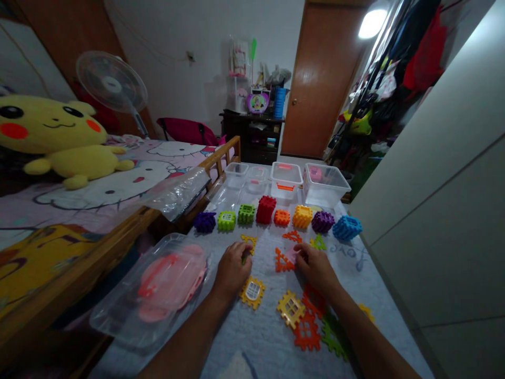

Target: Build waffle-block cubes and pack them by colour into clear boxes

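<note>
My left hand (233, 266) curled round something green (244, 259), grip hidden; my right hand (317, 267) pinched a pink piece (291, 254), likely for control, an orange triangle (281, 264) at its nine o'clock; stacks (266, 210) stood colour-sorted towards twelve, probably separating kinds

A table covered with a pale blue cloth (221, 337) carries a row of coloured block stacks (266, 209), with clear plastic bins (325, 185) standing behind them. Nearer, loose notched pieces (307, 330) in orange, yellow, green and red lie about the cloth, some overlapping at the right. Along the left side rest clear lids (118, 310), a pink, rounded plastic item (169, 279) showing among them.
</note>
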### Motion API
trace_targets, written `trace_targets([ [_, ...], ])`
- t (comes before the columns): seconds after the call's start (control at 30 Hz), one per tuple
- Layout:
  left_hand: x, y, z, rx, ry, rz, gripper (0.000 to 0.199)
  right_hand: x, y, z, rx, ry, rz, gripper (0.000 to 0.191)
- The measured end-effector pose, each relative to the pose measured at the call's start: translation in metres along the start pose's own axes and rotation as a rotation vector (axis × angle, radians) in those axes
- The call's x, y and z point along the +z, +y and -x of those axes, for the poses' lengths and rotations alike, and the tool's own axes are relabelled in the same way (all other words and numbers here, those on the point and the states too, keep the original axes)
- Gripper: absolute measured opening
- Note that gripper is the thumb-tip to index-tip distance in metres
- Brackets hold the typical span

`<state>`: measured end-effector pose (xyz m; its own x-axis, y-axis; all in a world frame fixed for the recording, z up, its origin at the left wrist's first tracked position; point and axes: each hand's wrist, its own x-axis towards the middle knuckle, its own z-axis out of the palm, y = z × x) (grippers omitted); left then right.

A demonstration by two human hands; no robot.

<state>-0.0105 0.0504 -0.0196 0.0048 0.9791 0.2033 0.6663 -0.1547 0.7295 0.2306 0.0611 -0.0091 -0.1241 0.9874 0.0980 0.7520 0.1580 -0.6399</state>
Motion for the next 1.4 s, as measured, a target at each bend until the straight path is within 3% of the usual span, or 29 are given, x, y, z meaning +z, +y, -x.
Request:
trace_targets([
  [0.13,-0.001,0.002,0.0,0.007,0.005,-0.003,0.026,-0.004,0.005,0.001,-0.051,0.094,0.164,0.022],
  [0.37,0.0,0.003,0.001,0.025,-0.005,-0.003,0.027,-0.019,0.003,-0.008,-0.169,-0.022,0.404,0.017],
  [0.57,0.0,0.001,0.0,0.031,0.009,0.015,0.026,-0.008,-0.002,-0.034,-0.131,0.021,0.535,0.027],
  [0.73,0.0,0.0,0.0,0.032,0.016,0.004,0.026,0.003,-0.001,-0.041,-0.044,0.083,0.512,0.027],
  [0.93,-0.001,0.003,0.0,0.025,0.0,-0.014,0.027,-0.004,0.002,-0.039,-0.023,0.08,0.397,0.035],
  [1.13,-0.002,0.005,0.001,0.02,-0.009,-0.02,0.026,-0.014,-0.007,-0.021,-0.121,0.055,0.265,0.013],
  [1.27,-0.001,0.004,0.001,0.017,-0.016,-0.038,0.025,-0.01,-0.015,-0.004,-0.234,0.075,0.167,0.013],
  [1.4,0.0,0.002,0.0,0.031,-0.017,-0.039,0.026,-0.001,-0.015,0.004,-0.235,0.007,0.186,0.014],
])
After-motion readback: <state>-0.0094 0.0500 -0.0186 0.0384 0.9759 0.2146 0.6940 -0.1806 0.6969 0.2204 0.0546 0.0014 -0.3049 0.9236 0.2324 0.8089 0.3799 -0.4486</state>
